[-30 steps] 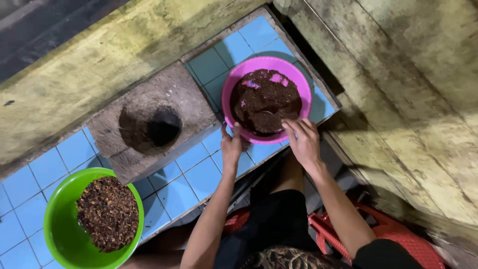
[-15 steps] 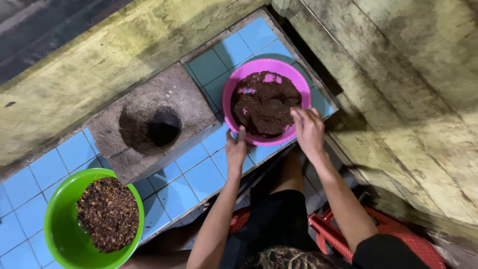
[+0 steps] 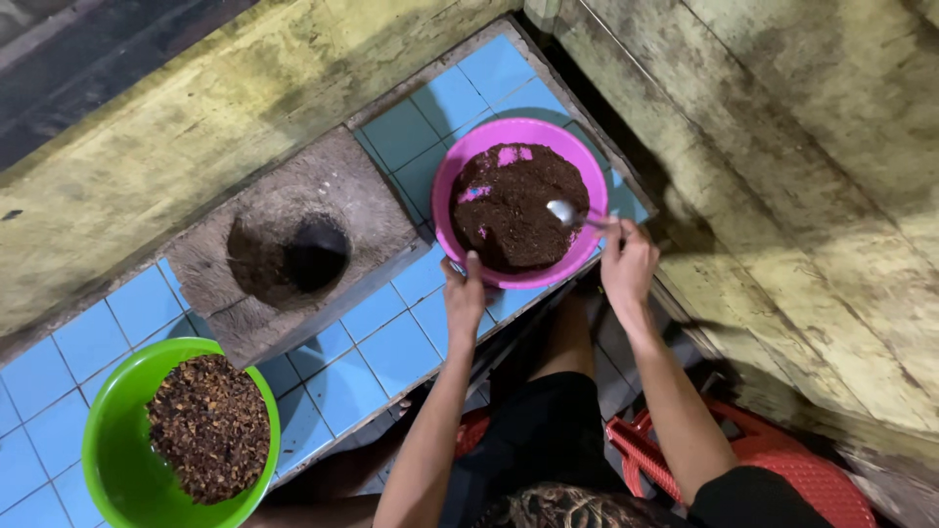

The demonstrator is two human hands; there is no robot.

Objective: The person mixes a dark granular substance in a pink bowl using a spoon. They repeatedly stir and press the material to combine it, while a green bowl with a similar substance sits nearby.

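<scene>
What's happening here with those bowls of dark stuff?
A person seated at a blue-tiled counter steadies a pink bowl of dark brown paste with the left hand on its near rim. The right hand holds a metal spoon whose tip rests on the paste. Beside the bowl sits a stone mortar set in the counter, and further left a green bowl holds coarse dark flakes.

On the table [image 3: 391, 342]: bowl of ground paste [image 3: 520, 203] at right, stone mortar [image 3: 291, 246] sunk in the middle, bowl of coarse bits [image 3: 181, 437] at left front. Spoon [image 3: 567, 213] lying in the right bowl. Stool [image 3: 782, 469] below, right of the table.
</scene>
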